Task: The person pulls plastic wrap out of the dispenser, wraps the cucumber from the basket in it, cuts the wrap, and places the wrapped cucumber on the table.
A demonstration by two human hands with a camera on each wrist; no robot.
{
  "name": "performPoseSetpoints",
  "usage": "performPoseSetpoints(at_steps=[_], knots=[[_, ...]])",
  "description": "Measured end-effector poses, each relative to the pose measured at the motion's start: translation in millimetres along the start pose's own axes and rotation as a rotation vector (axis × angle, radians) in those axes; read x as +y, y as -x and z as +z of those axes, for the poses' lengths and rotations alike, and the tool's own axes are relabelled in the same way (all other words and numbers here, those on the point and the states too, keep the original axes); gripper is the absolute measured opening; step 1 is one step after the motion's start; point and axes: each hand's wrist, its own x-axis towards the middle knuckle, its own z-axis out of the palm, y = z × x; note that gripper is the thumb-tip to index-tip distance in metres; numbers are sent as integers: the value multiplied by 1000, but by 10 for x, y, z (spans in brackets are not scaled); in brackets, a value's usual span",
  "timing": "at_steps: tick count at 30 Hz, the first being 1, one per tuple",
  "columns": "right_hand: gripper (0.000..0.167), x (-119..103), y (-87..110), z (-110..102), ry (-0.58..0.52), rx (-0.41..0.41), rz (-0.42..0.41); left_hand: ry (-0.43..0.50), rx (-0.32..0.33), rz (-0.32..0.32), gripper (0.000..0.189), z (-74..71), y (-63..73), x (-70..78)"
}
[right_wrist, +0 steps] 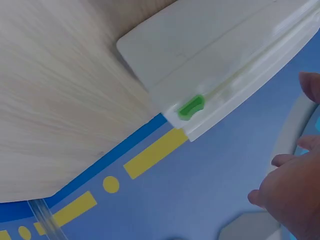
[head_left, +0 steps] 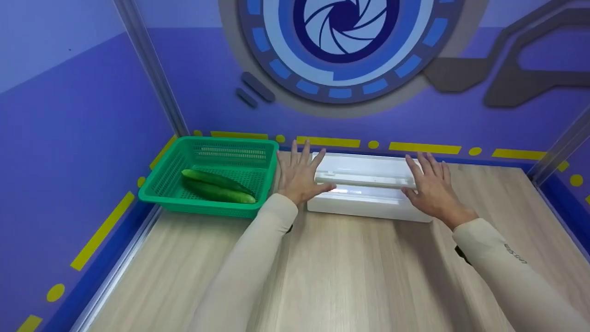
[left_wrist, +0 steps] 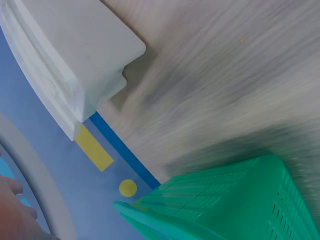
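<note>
A long white plastic box lies on the table, its back part raised like a lifted lid. Near one end, in the right wrist view, it has a small green piece. My left hand is spread with straight fingers over the box's left end. Over the right end my right hand is spread in the same way. Both wrist views show the hands apart from the box, holding nothing. Two green cucumbers lie side by side in a green basket, left of my left hand.
The wooden table stretches in front of the box and to its right. Behind it stands a printed blue-purple wall, with a metal corner post at the left. The basket stands near the left wall.
</note>
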Motion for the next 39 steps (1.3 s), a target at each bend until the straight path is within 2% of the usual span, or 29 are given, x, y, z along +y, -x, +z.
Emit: performPoseSetpoints(at_steps=[7,16,32,35,39], knots=[[83,161,62,-19,2,-1,9,15,-35,0,101,32,16,-39],[82,309,126,-7,-19,-29,3,25,-28,-14,93,68,39,-61],[76,457,238,27,-50,-90,97,17,-11,-6,74,182,68,21],[71,448,247,19,-53,-85,74,20,-15,-4,68,191,72,26],[54,404,264,10,-55,-54,-18,36,-37,24,57,195,85,31]])
